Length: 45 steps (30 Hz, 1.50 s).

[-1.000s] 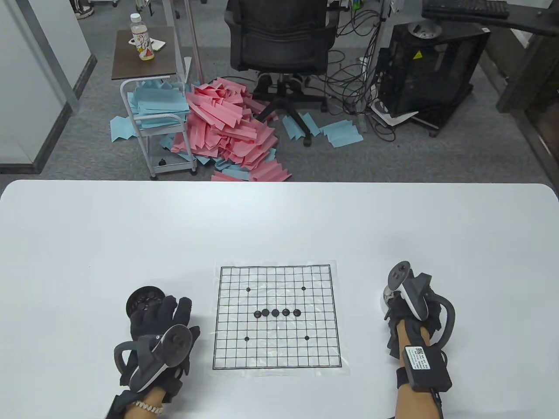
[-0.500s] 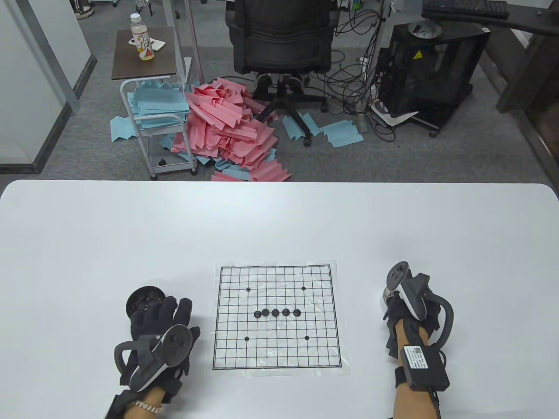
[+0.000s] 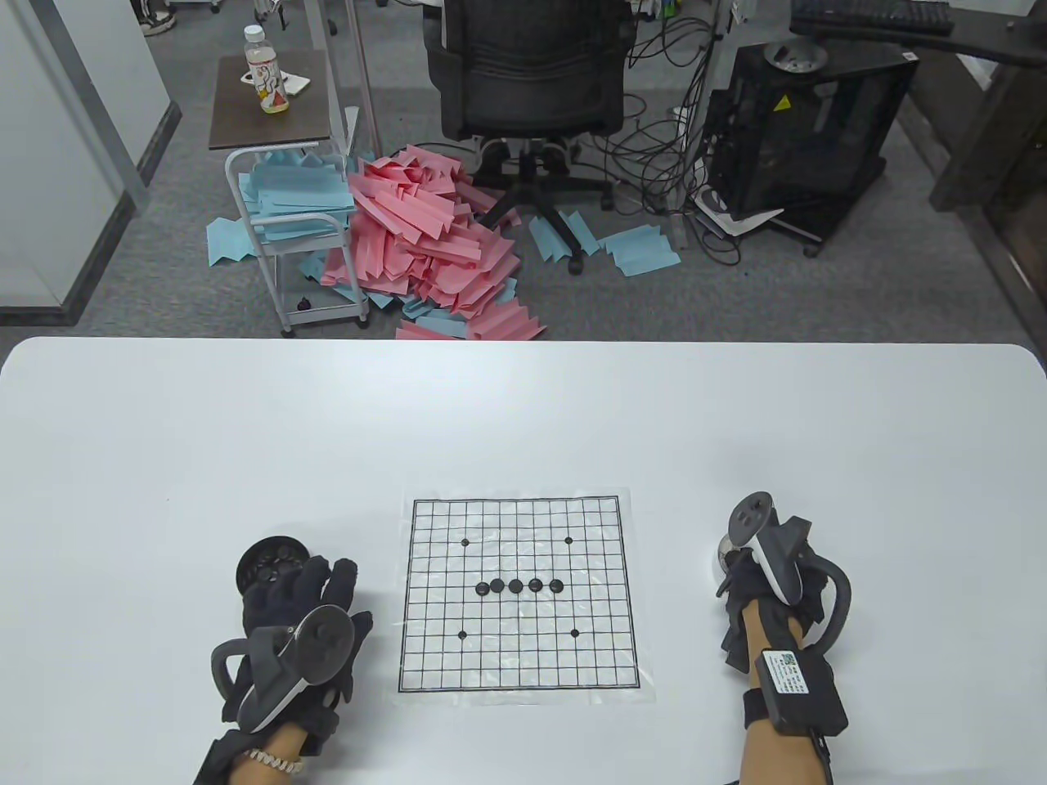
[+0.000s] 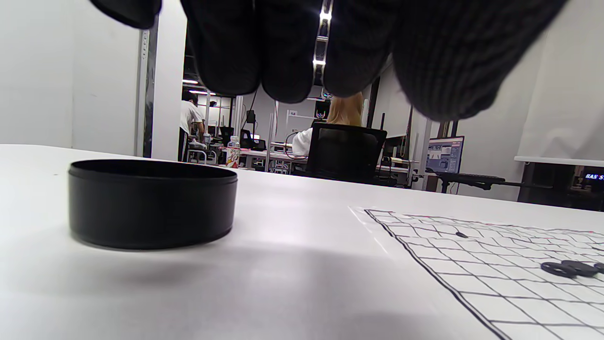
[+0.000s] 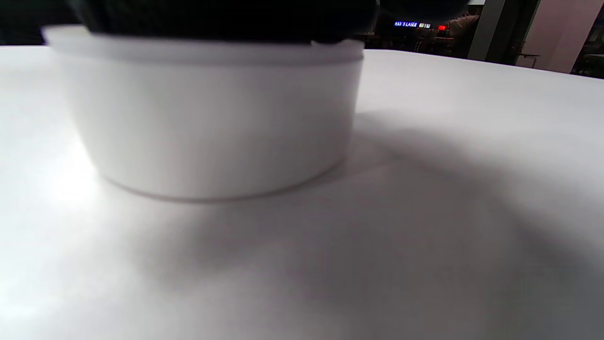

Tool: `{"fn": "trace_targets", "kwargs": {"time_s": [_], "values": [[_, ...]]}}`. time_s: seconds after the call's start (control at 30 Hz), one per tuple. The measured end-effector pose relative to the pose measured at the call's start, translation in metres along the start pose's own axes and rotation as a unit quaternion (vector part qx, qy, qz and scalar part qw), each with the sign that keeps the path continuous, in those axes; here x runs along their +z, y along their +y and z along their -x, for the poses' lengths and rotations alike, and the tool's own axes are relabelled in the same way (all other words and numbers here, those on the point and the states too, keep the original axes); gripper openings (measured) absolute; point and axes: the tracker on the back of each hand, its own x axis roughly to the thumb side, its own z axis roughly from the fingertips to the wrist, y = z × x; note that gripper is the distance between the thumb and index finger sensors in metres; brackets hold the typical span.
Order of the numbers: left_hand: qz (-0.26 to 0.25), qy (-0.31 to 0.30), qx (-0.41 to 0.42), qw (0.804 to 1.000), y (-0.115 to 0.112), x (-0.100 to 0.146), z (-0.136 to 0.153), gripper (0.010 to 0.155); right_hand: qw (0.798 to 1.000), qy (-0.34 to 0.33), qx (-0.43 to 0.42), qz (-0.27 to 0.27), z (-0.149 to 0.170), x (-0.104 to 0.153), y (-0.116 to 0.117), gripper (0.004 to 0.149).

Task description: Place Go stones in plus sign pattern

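Observation:
A paper Go grid (image 3: 517,593) lies at the table's near middle. Several black stones (image 3: 515,585) sit in one horizontal row across its centre; they also show in the left wrist view (image 4: 568,268). A black bowl (image 3: 266,561) of black stones stands left of the grid, also in the left wrist view (image 4: 152,202). My left hand (image 3: 301,593) rests beside that bowl, fingers extended and empty. A white bowl (image 5: 207,113) stands right of the grid, mostly hidden in the table view (image 3: 723,554). My right hand (image 3: 748,585) has its fingers over that bowl's rim; what they hold is hidden.
The white table (image 3: 523,409) stretches far beyond the grid. Behind it on the floor stand an office chair (image 3: 532,82), a cart (image 3: 286,237) with blue and pink papers, and a black computer case (image 3: 806,123).
Almost nothing has moved. My left hand's tracker shifted slightly and my right hand settled a little over the white bowl.

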Motion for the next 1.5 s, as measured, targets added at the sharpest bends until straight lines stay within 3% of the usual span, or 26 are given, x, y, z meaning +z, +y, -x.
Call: {"fn": "trace_targets", "kwargs": {"time_s": [0.13,0.27,0.4,0.53,0.67,0.87,1.07,1.5], "values": [[0.001,0.003,0.008,1.0,0.0,0.001,0.004,0.07,0.999,-0.011,-0.04,0.024,-0.003,0.007,-0.014,0.041],[-0.002,0.006,0.009,1.0,0.002,0.001,0.007,0.07,0.994,-0.062,-0.073,0.061,-0.019,0.025,-0.038,0.041],[-0.003,0.004,0.009,1.0,0.002,0.001,0.008,0.071,0.968,-0.15,-0.199,0.032,-0.051,0.05,-0.061,0.04],[0.002,0.001,0.006,1.0,0.0,0.001,0.008,0.07,0.958,-0.206,-0.2,0.011,-0.095,0.075,-0.066,0.04],[0.0,-0.005,0.005,1.0,0.0,0.001,0.007,0.069,0.944,-0.236,-0.22,-0.063,-0.14,0.094,-0.048,0.04],[-0.002,-0.005,0.008,1.0,0.001,0.001,0.009,0.069,0.961,-0.226,-0.123,-0.098,-0.184,0.11,-0.007,0.039],[-0.003,-0.002,0.011,1.0,0.001,0.001,0.011,0.069,0.974,-0.195,-0.061,-0.099,-0.2,0.115,0.018,0.037],[0.001,-0.004,0.009,1.0,0.0,0.001,0.01,0.069,0.979,-0.173,-0.019,-0.106,-0.205,0.113,0.041,0.036]]}}
